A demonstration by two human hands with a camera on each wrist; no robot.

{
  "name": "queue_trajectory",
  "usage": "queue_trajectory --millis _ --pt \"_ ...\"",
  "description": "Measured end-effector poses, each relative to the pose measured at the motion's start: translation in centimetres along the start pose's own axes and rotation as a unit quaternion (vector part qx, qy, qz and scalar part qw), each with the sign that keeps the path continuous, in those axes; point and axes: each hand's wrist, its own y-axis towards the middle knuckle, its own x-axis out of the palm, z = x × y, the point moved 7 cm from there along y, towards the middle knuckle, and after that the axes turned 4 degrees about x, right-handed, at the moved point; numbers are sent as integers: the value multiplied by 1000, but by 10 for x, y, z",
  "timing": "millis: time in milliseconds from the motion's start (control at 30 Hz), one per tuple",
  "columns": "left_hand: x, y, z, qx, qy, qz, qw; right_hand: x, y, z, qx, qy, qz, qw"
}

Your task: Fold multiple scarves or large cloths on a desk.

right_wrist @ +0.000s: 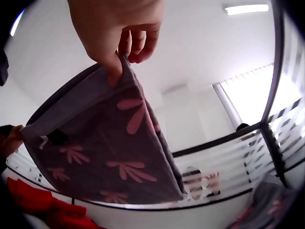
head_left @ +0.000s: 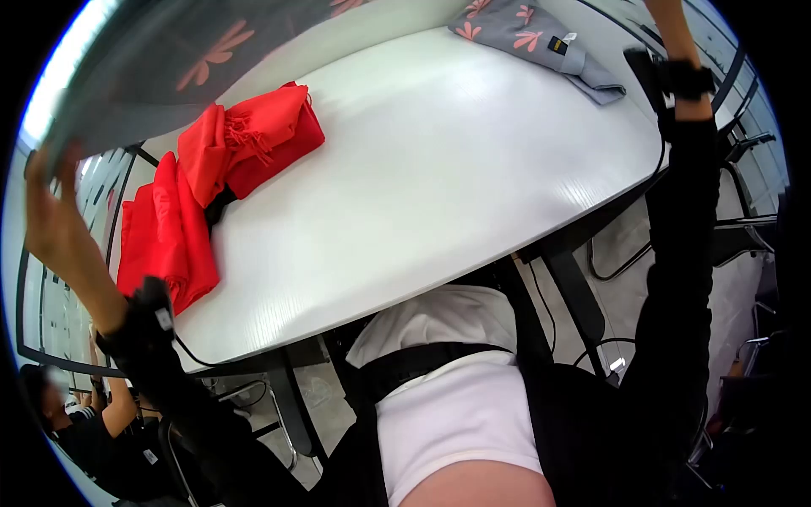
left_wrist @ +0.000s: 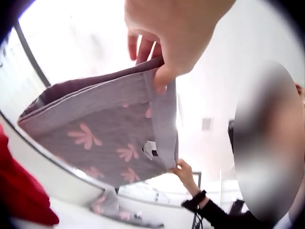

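Up in the air, above the table (head_left: 422, 194), the grey pink-flowered cloth (left_wrist: 109, 126) is held by two corners, its layers doubled, a plain band running along the edge between them. One corner is pinched by thumb and fingers of the left hand (left_wrist: 176, 36); the other is gripped likewise by the right hand (right_wrist: 116, 28), so nothing is let go on either side!

By the look of it, the cloth is caught mid-handling: doubled up, yes, but not yet set down. Below, at the table's left end, a fringed red scarf (head_left: 262, 127) and a second red cloth (head_left: 160, 228) are already folded, touched by neither hand. Over in the far right corner, another grey printed cloth (head_left: 507, 38) is laid down, label showing; whether its folding is finished cannot be told.
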Motion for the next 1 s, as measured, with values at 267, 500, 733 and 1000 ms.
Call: queue_trajectory --millis 267,500,733,1000 --pt "124 -139 170 103 -117 -386 909 119 -215 7 84 4 -618 782" --pt "168 -124 255 37 -276 -458 844 117 -182 -20 95 52 -509 854" --pt "156 -113 255 157 -323 -480 800 66 -172 -116 54 253 -527 809" --pt "150 -157 132 -43 -216 -587 779 40 -211 -181 -1 102 -545 832"
